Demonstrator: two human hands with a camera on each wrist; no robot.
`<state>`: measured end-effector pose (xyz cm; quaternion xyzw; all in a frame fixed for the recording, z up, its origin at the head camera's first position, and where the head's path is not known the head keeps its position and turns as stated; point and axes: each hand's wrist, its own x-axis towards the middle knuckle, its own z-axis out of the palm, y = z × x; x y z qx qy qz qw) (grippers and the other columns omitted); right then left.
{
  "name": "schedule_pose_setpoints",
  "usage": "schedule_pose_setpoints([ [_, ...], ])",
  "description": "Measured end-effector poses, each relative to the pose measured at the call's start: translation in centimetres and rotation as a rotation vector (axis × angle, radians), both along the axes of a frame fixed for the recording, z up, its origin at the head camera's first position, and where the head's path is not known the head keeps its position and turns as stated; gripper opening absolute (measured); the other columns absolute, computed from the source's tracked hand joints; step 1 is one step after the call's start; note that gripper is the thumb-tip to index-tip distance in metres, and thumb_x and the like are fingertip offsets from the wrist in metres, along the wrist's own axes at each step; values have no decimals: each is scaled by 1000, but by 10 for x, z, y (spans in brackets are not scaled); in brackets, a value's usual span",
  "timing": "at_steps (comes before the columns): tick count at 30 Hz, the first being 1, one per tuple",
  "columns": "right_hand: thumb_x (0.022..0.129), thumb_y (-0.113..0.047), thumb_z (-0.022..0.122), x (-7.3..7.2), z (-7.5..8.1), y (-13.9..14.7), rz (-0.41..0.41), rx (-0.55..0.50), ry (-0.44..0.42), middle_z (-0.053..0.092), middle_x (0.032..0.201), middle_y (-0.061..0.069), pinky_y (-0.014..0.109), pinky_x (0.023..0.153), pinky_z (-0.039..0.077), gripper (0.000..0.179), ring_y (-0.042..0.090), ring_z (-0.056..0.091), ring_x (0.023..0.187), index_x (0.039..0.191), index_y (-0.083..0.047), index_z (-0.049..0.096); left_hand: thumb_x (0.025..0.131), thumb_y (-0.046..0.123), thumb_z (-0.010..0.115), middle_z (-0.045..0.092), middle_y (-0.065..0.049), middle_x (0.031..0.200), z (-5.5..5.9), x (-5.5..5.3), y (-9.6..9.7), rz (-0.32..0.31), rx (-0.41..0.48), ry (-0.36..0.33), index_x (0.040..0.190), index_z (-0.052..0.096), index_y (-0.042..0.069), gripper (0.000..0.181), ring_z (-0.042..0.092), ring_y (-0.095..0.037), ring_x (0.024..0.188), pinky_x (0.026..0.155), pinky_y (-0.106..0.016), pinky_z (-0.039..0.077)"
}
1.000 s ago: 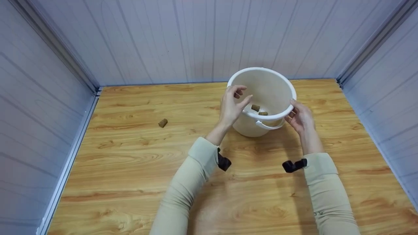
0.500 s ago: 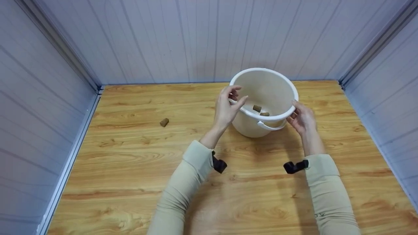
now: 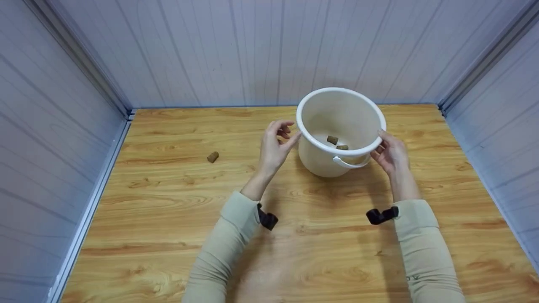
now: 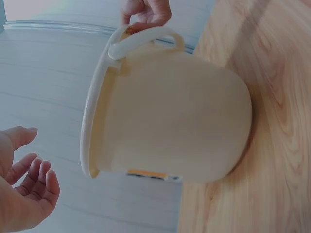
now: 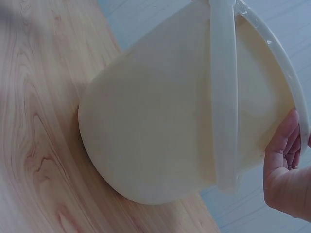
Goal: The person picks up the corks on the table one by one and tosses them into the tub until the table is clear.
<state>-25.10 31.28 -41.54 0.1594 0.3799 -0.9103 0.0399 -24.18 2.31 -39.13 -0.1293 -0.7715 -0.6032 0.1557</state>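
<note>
Corks were what the hands seemed busy with, so I looked for them first. From the head camera I saw two corks (image 3: 337, 143) lying in the bottom of the white bucket (image 3: 313, 158), which stood on the wooden table (image 3: 177, 235) near the back wall. One more cork (image 3: 212, 157) lay alone on the table, well off to the left of the bucket. The left hand (image 3: 274, 148) hung just beside the bucket's rim with loose fingers and nothing in it. The right hand (image 3: 390, 155) was at the other side of the bucket, its fingers curled on the rim.

From the left wrist camera I saw the bucket's side (image 4: 180, 131) and the left hand's fingers (image 4: 34, 179) soft and bent, apart from the rim, holding nothing. Far behind, the right hand (image 4: 146, 12) pinched the rim by the handle.

From the right wrist camera I saw the right hand's fingers (image 5: 286, 145) tucked against the rim, keeping the bucket steady.

I judged that the dropping step was done and the empty hand was free. I thought the next move called for a long reach left to the lone cork, a small pinch with finger and thumb, and a steady bucket.
</note>
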Motion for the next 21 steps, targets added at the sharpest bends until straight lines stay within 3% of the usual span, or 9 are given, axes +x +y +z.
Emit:
schedule_pose_setpoints([
  [14, 87, -6, 54, 0, 0, 0, -3, -12, 0, 59, 72, 9, 27, 50, 45, 10, 20, 58, 61, 80, 1, 58, 78, 9, 67, 55, -12, 79, -24, -4, -35, 52, -37, -7, 99, 60, -2, 25, 54, -22, 72, 54, -22, 42],
  [21, 86, -6, 55, 0, 1, 0, -3, -18, -3, 59, 73, 9, 27, 50, 45, 9, 20, 58, 60, 81, 0, 58, 79, 8, 66, 56, -16, 80, -42, -7, -54, 78, -49, 0, 99, 60, -2, 24, 54, -20, 70, 58, -29, 46],
])
